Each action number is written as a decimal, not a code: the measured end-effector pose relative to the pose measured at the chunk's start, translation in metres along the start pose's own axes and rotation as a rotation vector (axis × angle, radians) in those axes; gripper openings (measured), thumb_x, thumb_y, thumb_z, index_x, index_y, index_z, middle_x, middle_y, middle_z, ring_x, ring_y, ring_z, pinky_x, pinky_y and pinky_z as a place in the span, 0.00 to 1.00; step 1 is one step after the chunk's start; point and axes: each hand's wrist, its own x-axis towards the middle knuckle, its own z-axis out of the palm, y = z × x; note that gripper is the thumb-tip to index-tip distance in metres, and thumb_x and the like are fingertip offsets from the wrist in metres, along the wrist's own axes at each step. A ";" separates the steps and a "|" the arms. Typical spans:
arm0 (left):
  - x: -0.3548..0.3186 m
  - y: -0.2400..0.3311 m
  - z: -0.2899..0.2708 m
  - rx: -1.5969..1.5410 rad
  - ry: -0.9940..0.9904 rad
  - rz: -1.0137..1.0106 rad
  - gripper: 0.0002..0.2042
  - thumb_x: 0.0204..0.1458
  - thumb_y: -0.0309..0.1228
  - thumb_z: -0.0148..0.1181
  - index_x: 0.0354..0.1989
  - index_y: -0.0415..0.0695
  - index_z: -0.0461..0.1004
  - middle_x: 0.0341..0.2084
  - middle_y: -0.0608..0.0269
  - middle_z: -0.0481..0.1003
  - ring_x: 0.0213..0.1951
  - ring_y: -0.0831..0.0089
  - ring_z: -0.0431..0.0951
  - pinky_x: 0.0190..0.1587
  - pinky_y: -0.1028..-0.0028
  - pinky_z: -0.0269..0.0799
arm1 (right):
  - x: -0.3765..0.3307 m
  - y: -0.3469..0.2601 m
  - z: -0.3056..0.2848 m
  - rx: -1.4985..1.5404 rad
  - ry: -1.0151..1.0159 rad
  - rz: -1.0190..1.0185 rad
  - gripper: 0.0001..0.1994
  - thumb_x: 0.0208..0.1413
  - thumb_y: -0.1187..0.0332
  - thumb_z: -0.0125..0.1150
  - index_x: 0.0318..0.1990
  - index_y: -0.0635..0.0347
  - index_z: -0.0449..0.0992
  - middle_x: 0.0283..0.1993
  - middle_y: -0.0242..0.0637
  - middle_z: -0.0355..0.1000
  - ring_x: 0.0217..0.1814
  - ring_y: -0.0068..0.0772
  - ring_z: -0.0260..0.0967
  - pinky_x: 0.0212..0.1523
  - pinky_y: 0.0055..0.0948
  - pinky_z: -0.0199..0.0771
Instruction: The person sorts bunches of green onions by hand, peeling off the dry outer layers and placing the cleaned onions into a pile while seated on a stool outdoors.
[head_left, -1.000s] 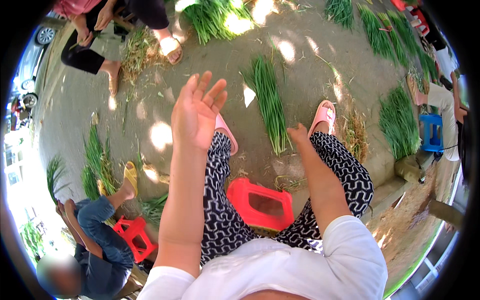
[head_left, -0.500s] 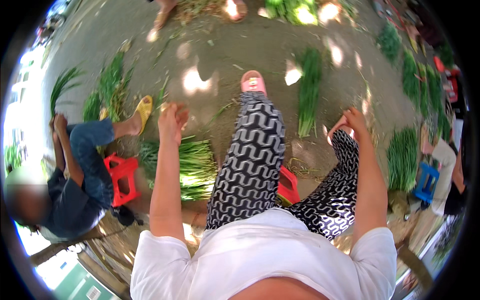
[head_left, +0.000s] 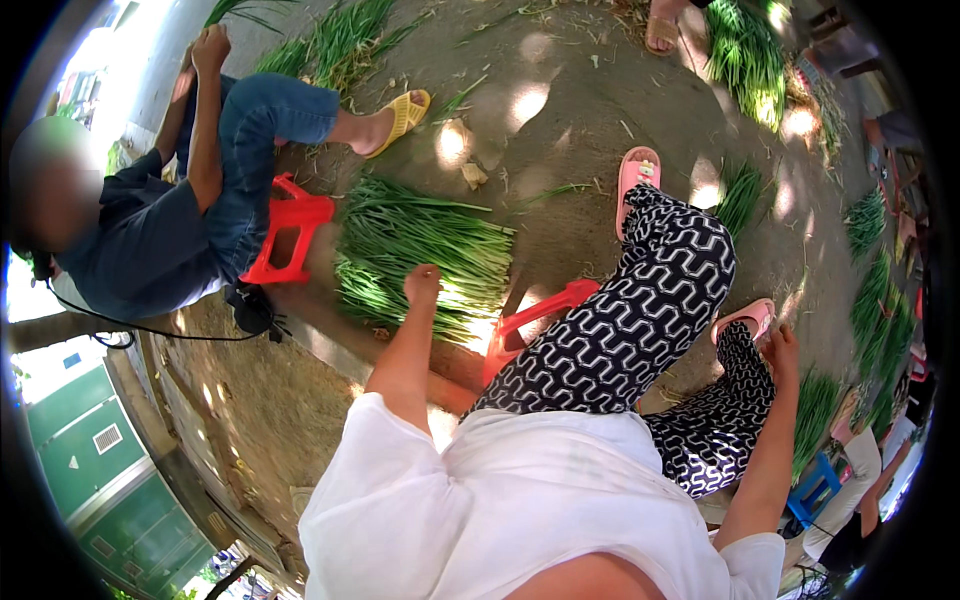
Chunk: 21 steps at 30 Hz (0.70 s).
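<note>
Already, long green leafy stalks [head_left: 425,235] lie heaped, thin strands [head_left: 560,190] loose; the left hand [head_left: 423,284] is near the heap, grip unclear; the right hand [head_left: 781,355] hangs empty, fingers apart.

Left hand [head_left: 423,287] above a bundle of green stalks [head_left: 400,235] beside a red stool [head_left: 574,293]; right hand [head_left: 782,357] near a pink sandal [head_left: 764,310].

Grey-brown ground [head_left: 578,112] beyond left hand [head_left: 422,286], dappled with sun patches [head_left: 528,104]. 1st red stool [head_left: 302,212] left of left hand, 2nd red stool [head_left: 548,304] near its right. Blue stool [head_left: 821,478] lower right of right hand [head_left: 782,355]. Brown earth [head_left: 292,395] lower left of left hand; green panelled wall [head_left: 72,420] farther left.
</note>
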 end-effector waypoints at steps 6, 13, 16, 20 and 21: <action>-0.027 0.053 0.045 0.679 0.034 0.631 0.14 0.42 0.25 0.53 0.41 0.47 0.72 0.40 0.57 0.71 0.44 0.59 0.69 0.44 0.65 0.66 | -0.012 -0.003 -0.011 -0.131 0.020 0.021 0.24 0.54 0.68 0.48 0.58 0.62 0.55 0.17 0.23 0.51 0.18 0.16 0.53 0.22 0.19 0.61; 0.001 0.064 0.060 1.417 -0.286 0.914 0.27 0.38 0.23 0.58 0.52 0.50 0.63 0.51 0.60 0.62 0.52 0.58 0.62 0.52 0.59 0.58 | -0.049 -0.025 0.000 -0.210 0.063 -0.038 0.04 0.53 0.70 0.49 0.34 0.59 0.64 0.18 0.23 0.52 0.17 0.14 0.50 0.19 0.17 0.56; 0.013 0.044 0.062 1.346 -0.280 0.971 0.21 0.37 0.26 0.59 0.45 0.48 0.67 0.43 0.60 0.67 0.49 0.62 0.65 0.49 0.63 0.59 | -0.065 -0.026 -0.003 -0.244 0.067 -0.024 0.08 0.52 0.69 0.49 0.39 0.62 0.65 0.19 0.23 0.53 0.18 0.14 0.51 0.20 0.17 0.57; 0.006 0.045 0.057 1.310 -0.190 1.073 0.17 0.35 0.28 0.60 0.38 0.48 0.69 0.34 0.60 0.69 0.43 0.64 0.67 0.43 0.66 0.60 | -0.067 -0.017 -0.018 -0.294 0.053 -0.005 0.20 0.51 0.68 0.50 0.52 0.66 0.63 0.20 0.24 0.57 0.20 0.15 0.55 0.22 0.18 0.61; 0.004 0.045 0.056 1.305 -0.194 1.062 0.16 0.34 0.28 0.60 0.37 0.48 0.70 0.34 0.60 0.69 0.42 0.64 0.67 0.43 0.66 0.60 | -0.066 -0.016 -0.022 -0.308 0.037 0.005 0.22 0.51 0.68 0.50 0.55 0.66 0.61 0.21 0.24 0.58 0.21 0.15 0.56 0.23 0.19 0.62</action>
